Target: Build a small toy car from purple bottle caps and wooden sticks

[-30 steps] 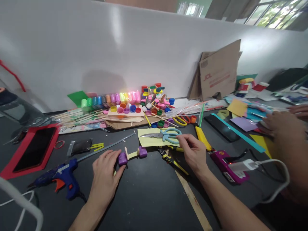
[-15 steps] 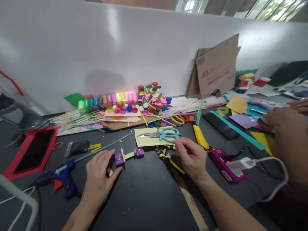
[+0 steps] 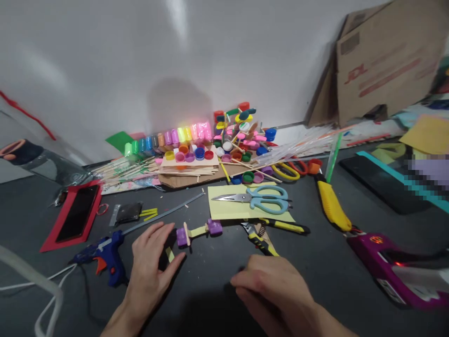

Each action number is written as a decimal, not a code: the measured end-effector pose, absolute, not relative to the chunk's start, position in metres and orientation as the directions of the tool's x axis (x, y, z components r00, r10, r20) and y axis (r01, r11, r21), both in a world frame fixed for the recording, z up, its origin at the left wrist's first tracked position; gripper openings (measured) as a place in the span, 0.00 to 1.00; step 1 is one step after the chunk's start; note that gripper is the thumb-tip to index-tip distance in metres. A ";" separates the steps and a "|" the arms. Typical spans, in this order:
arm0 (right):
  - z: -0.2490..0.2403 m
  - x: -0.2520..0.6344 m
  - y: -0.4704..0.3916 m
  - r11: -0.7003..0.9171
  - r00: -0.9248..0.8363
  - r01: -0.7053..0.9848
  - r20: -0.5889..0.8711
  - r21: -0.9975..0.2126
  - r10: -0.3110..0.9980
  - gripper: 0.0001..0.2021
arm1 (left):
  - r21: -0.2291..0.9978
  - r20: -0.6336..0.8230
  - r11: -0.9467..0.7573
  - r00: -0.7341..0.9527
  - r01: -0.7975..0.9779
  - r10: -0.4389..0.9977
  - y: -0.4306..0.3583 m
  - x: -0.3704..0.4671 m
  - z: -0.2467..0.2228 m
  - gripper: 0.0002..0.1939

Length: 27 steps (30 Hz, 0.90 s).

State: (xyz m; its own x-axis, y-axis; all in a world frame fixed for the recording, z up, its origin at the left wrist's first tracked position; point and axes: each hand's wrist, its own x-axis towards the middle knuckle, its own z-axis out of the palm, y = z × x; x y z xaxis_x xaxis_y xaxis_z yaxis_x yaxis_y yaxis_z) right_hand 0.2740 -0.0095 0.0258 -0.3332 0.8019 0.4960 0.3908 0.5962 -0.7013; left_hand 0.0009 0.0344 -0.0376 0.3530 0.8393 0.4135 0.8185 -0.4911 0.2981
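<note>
My left hand (image 3: pixel 150 264) rests on the dark table with thumb and fingers apart, holding nothing. A small pale yellow strip (image 3: pixel 170 254) lies between its thumb and fingers. Just beyond the fingertips is a small craft piece (image 3: pixel 198 231): purple blocks at both ends, a pale strip joining them and a short wooden stick across one end. My right hand (image 3: pixel 273 290) is closed above the table near me; whatever its fingers hold is hidden. Ahead of it lie yellow-and-black pliers (image 3: pixel 259 241). Farther on, light-blue-handled scissors (image 3: pixel 250 198) lie on yellow paper (image 3: pixel 228 211).
A blue glue gun (image 3: pixel 112 257) with its cable lies left of my left hand. Phone (image 3: pixel 77 213), paint pots (image 3: pixel 189 157), wooden sticks and cardboard (image 3: pixel 389 65) line the back. A yellow cutter (image 3: pixel 331 203) and a magenta power strip (image 3: pixel 379 262) are at right.
My right hand has moved from beside the scissors' handles back toward me, its fingers now closed more tightly. My left hand stays beside the purple piece. The view has shifted left and closer.
</note>
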 end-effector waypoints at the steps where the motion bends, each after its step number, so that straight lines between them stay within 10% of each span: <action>1: 0.022 0.272 -0.008 0.582 -0.348 0.395 0.471 -0.711 0.811 0.07 | 0.303 0.395 -0.484 0.354 0.821 0.848 0.035 0.001 -0.038 0.28; 7: 0.006 0.265 -0.007 0.546 -0.444 0.452 0.353 -0.706 0.824 0.07 | 0.378 0.352 -0.450 0.324 0.809 0.878 0.033 0.005 -0.033 0.25; 13: 0.011 0.270 -0.014 0.619 -0.483 0.467 0.405 -0.631 0.776 0.07 | 0.584 0.629 -0.481 0.010 0.654 0.778 0.033 0.004 -0.024 0.05; 20: 0.020 0.277 -0.018 0.540 -0.131 0.561 0.576 -0.627 0.807 0.11 | 0.517 0.827 -0.499 -0.255 0.695 0.501 0.027 -0.003 0.002 0.12; 27: 0.009 0.271 -0.002 0.605 -0.222 0.578 0.608 -0.548 0.763 0.10 | 0.430 0.654 -0.555 0.178 0.712 0.735 0.023 0.000 -0.006 0.10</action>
State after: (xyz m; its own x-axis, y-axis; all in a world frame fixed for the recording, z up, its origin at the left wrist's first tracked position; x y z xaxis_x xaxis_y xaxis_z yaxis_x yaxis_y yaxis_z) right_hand 0.2707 -0.0022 0.0090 -0.2215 0.7626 0.6078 0.5783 0.6046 -0.5477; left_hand 0.0004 0.0232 -0.0056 0.1781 0.7355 0.6537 0.7121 -0.5548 0.4302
